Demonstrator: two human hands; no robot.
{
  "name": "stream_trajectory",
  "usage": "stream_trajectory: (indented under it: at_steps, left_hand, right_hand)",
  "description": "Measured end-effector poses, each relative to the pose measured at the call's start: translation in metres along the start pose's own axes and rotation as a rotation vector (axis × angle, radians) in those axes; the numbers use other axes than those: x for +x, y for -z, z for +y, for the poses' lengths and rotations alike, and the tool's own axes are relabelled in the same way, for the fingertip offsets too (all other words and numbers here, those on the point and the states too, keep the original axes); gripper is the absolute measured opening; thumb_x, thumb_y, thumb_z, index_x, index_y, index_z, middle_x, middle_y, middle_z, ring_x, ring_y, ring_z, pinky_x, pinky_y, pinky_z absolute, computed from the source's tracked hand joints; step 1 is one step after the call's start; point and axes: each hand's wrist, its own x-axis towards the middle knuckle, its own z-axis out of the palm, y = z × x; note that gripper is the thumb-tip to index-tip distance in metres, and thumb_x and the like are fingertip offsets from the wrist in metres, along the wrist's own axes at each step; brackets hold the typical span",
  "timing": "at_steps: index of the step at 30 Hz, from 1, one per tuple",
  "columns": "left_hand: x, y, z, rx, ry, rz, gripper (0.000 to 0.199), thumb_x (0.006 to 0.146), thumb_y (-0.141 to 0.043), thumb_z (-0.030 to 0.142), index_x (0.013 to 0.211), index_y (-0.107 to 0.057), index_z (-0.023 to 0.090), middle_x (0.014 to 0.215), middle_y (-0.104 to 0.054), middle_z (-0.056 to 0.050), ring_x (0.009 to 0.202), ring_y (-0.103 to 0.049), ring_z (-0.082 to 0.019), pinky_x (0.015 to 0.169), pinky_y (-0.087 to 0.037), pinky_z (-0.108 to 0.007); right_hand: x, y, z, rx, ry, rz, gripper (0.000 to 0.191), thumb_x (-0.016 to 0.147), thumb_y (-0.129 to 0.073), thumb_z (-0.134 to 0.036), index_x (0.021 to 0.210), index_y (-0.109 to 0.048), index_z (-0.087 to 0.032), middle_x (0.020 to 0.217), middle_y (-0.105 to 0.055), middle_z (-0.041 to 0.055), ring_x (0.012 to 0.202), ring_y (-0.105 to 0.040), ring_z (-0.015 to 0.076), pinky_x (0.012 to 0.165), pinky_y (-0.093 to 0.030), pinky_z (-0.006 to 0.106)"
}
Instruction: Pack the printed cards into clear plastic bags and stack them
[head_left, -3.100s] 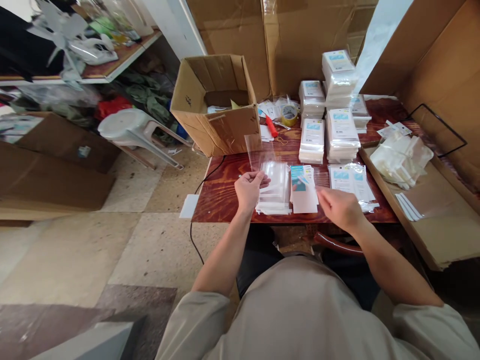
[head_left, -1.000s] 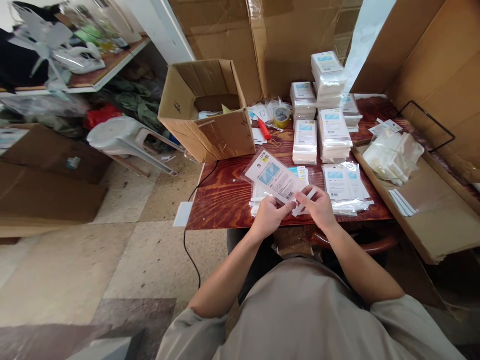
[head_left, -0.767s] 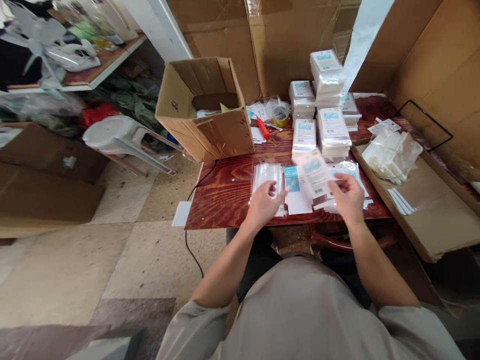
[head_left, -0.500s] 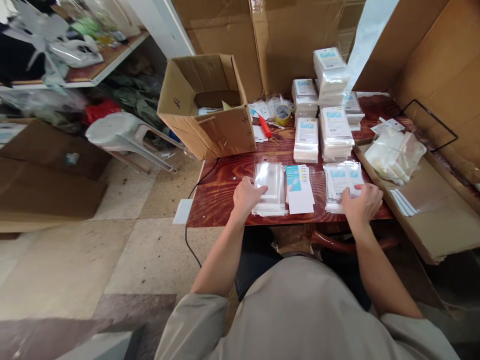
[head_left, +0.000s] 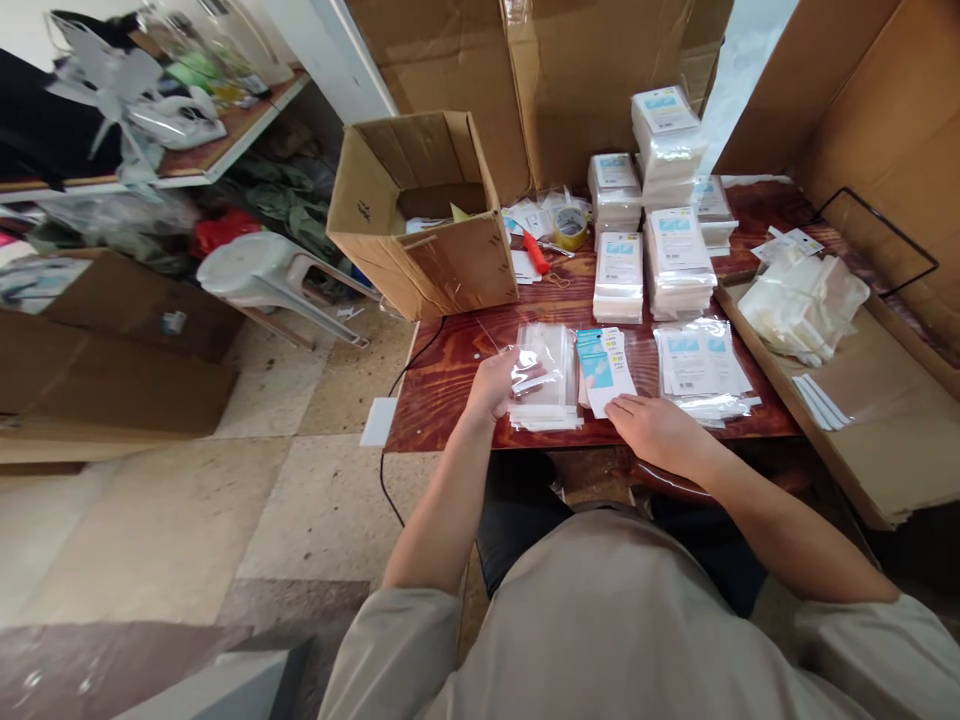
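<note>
At the left of the desk, my left hand (head_left: 496, 385) grips the edge of a clear plastic bag (head_left: 536, 358), its fingers showing through the film. That bag is above a stack of similar clear bags (head_left: 559, 405). Beside them lie several blue and white printed cards (head_left: 589, 345). My right hand (head_left: 652, 425) has its fingertips closed on the lower edge of the front card (head_left: 606, 375); the thumb is hidden. Further right lies a pile of bagged cards (head_left: 699, 360), which neither hand touches.
Stacks of bagged cards (head_left: 681, 255) stand at the back of the desk (head_left: 442, 400). An open cardboard box (head_left: 450, 265) is at the back left, near a tape roll (head_left: 570, 228) and a red-handled tool (head_left: 535, 254). A shallow cardboard tray (head_left: 862, 430) sits at the right.
My right hand has left the pile of bagged cards and moved left to the printed cards, pulling one askew. My left hand has lifted a clear bag's edge. The view shifted slightly.
</note>
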Motion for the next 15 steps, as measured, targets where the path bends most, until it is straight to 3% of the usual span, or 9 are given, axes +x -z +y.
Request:
stream_trajectory:
  at_steps: [2, 4, 6, 7, 10, 13, 15]
  left_hand:
    - [0.003, -0.004, -0.006, -0.103, -0.039, 0.042, 0.027, 0.092, -0.078, 0.036, 0.096, -0.066, 0.013, 0.093, -0.078, -0.012, 0.085, -0.08, -0.024, 0.076, -0.066, -0.038]
    - [0.003, -0.01, -0.013, -0.177, -0.093, 0.036, 0.027, 0.093, -0.078, 0.036, 0.093, -0.067, 0.012, 0.095, -0.079, -0.014, 0.09, -0.081, -0.025, 0.082, -0.067, -0.039]
    - [0.0, -0.016, -0.018, -0.234, -0.145, 0.027, 0.026, 0.093, -0.078, 0.036, 0.092, -0.068, 0.012, 0.095, -0.079, -0.015, 0.091, -0.081, -0.023, 0.087, -0.066, -0.038]
    - [-0.003, -0.019, -0.02, -0.255, -0.166, 0.03, 0.026, 0.093, -0.079, 0.035, 0.092, -0.069, 0.011, 0.094, -0.079, -0.014, 0.091, -0.08, -0.022, 0.089, -0.066, -0.037]
    - [-0.017, -0.03, -0.022, -0.282, -0.181, 0.049, 0.028, 0.089, -0.083, 0.037, 0.092, -0.071, 0.012, 0.094, -0.08, -0.014, 0.092, -0.08, -0.022, 0.09, -0.064, -0.034]
    - [-0.035, -0.038, -0.021, -0.293, -0.177, 0.036, 0.036, 0.085, -0.085, 0.044, 0.095, -0.074, 0.012, 0.099, -0.081, -0.016, 0.101, -0.08, -0.027, 0.089, -0.064, -0.036]
    - [-0.046, -0.041, -0.021, -0.307, -0.191, 0.004, 0.04, 0.083, -0.085, 0.046, 0.099, -0.075, 0.011, 0.102, -0.081, -0.016, 0.106, -0.079, -0.029, 0.088, -0.063, -0.036]
  right_hand:
    - [-0.008, 0.007, 0.003, 0.12, -0.071, 0.197, 0.025, 0.104, -0.051, -0.012, 0.106, -0.075, -0.017, 0.105, -0.079, 0.0133, 0.097, -0.076, 0.0283, 0.087, -0.063, 0.043]
    - [-0.012, 0.015, 0.003, 0.29, -0.265, 0.48, 0.023, 0.106, -0.057, -0.03, 0.102, -0.077, -0.021, 0.1, -0.08, 0.0111, 0.092, -0.077, 0.0276, 0.085, -0.065, 0.043]
    - [-0.011, 0.02, -0.002, 0.584, -0.541, 0.705, 0.028, 0.101, -0.067, -0.047, 0.093, -0.076, -0.022, 0.086, -0.078, 0.0085, 0.075, -0.075, 0.025, 0.07, -0.065, 0.039]
    - [-0.008, 0.02, -0.005, 0.776, -0.658, 0.752, 0.033, 0.097, -0.072, -0.054, 0.089, -0.075, -0.022, 0.079, -0.076, 0.007, 0.064, -0.071, 0.0229, 0.059, -0.063, 0.037]
    - [0.006, 0.011, -0.013, 1.275, -0.803, 0.64, 0.044, 0.085, -0.082, -0.064, 0.087, -0.07, -0.021, 0.07, -0.072, 0.0041, 0.047, -0.062, 0.019, 0.038, -0.05, 0.031]
    - [0.022, -0.004, -0.015, 1.363, -0.841, 0.546, 0.045, 0.081, -0.084, -0.061, 0.086, -0.067, -0.02, 0.065, -0.07, 0.0039, 0.047, -0.064, 0.0196, 0.034, -0.045, 0.027]
    - [0.029, -0.011, -0.016, 1.333, -0.873, 0.613, 0.044, 0.081, -0.083, -0.06, 0.085, -0.065, -0.02, 0.064, -0.07, 0.0035, 0.046, -0.063, 0.0191, 0.034, -0.042, 0.027]
